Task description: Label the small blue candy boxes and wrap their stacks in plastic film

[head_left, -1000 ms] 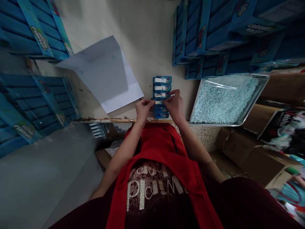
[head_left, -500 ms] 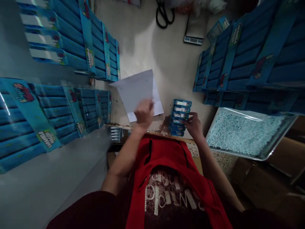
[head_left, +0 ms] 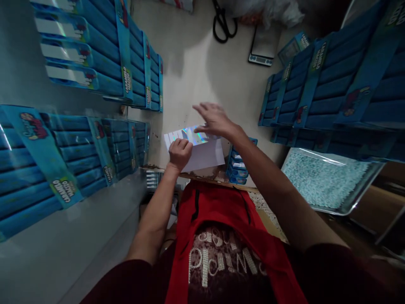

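Note:
A white sheet (head_left: 205,157) lies at the table's near edge, its upper part folded over or lifted to show a shiny, rainbow-glinting face with pale label-like strips. My left hand (head_left: 180,153) is closed on the sheet's left part, fingers curled. Over the upper right of the sheet, my right hand (head_left: 215,120) is open with fingers spread, slightly smeared by motion; whether it touches the sheet I cannot tell. Just right of the sheet stands a short row of small blue boxes (head_left: 238,165) with white label patches, partly hidden by my right forearm.
Stacked blue packs (head_left: 136,63) rise on the left, with more blue packs (head_left: 316,84) on the right. A metal tray of pale turquoise pieces (head_left: 325,179) sits at lower right. Black scissors (head_left: 224,25), a small scale (head_left: 262,46) and plastic bags (head_left: 281,12) lie at the back.
My right hand has left the small blue boxes and moved left and up over the sheet. My left hand has shifted left and closed on the sheet, whose shiny face now shows.

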`<state>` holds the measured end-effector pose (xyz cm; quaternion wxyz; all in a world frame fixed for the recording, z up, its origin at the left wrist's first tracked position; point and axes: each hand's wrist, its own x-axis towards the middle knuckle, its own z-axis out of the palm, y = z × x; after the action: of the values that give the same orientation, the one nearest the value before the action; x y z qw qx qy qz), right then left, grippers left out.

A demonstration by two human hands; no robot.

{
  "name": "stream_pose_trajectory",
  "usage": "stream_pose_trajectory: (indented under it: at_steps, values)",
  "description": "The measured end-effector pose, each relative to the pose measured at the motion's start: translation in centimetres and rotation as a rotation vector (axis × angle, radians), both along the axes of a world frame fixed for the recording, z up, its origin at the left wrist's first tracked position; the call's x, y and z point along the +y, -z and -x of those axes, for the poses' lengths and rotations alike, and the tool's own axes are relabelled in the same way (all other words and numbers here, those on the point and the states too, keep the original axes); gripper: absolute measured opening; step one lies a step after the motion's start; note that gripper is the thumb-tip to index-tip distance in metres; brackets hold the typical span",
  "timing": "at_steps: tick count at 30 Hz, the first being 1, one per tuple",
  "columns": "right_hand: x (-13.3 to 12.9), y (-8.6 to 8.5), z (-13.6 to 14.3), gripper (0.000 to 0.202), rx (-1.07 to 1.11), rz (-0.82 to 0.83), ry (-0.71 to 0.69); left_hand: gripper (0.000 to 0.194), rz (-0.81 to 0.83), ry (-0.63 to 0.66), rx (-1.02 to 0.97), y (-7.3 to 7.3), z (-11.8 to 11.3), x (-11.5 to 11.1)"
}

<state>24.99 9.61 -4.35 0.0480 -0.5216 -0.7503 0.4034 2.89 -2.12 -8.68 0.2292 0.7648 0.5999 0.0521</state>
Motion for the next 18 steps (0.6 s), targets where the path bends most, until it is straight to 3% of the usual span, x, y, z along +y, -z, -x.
stream_pose_trajectory:
  at_steps: [3, 4, 5, 7, 9, 14, 18]
  values:
    - [1.6, 3.6, 3.2, 0.053, -0.004, 0.376, -0.212, 0.027, 0.062, -0.017, 0.009, -1.0, -0.5, -1.4]
    - [1.5, 4.3, 3.6, 0.043, -0.005, 0.424, -0.227, 0.015, 0.071, -0.018, 0.012, -1.6, -0.3, -1.4]
    - [1.2, 4.8, 3.8, 0.036, -0.007, 0.431, -0.222, 0.021, 0.07, -0.034, 0.011, -2.3, 0.1, -1.3]
    - [0.6, 4.9, 3.9, 0.031, -0.02, 0.387, -0.203, 0.069, 0.058, -0.136, -0.02, -3.3, 1.4, -0.6]
    - [0.2, 4.3, 3.9, 0.032, -0.046, 0.339, -0.211, 0.085, 0.094, -0.313, -0.109, -3.3, 3.2, 0.5]
    - [-0.8, 2.8, 5.3, 0.03, -0.149, 0.126, -0.23, 0.049, 0.526, -0.584, -0.557, -0.2, 6.2, 2.8]
    - [-3.3, 3.3, 7.1, 0.032, -0.126, -0.165, -0.189, 0.046, 0.557, -0.686, -0.672, 1.1, 6.1, 2.6]
